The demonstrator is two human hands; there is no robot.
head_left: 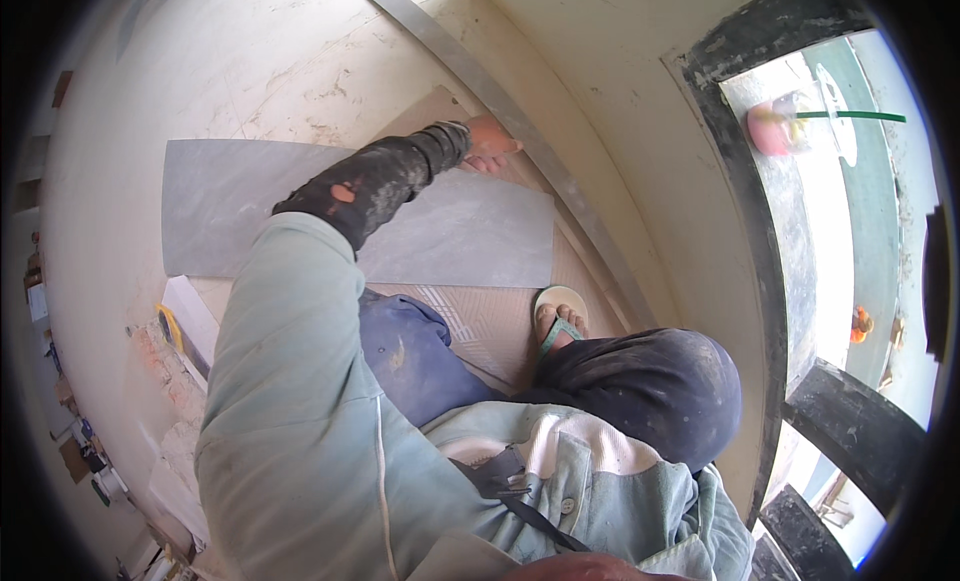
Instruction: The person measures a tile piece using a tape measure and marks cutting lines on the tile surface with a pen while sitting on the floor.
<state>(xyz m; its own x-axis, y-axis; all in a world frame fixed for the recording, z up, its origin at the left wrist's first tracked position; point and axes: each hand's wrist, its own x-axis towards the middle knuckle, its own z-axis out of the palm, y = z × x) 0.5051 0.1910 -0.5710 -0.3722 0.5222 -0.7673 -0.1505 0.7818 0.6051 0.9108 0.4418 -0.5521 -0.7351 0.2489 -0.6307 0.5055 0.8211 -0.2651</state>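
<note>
My left arm, in a pale green sleeve and a dark, dusty, torn arm cover, reaches across a large grey tile [370, 221]. At the tile's far edge is my left hand [490, 144], its fingers curled and closed. Whatever they grip, if anything, is too small and hidden to make out. Close to the fingertips runs a long, narrow grey strip [500, 106], slanting along the base of the wall. Brown ribbed tile surface [490, 326] shows beneath and beside the grey tile. My right hand is not in view.
My sandalled foot [560, 319] rests near the tile's near right corner. A dark-framed window opening [745, 181] on the right holds a pink drink cup [768, 131] with a green straw. Broken masonry [155, 356] and a yellow-and-black tool [170, 329] lie to the left.
</note>
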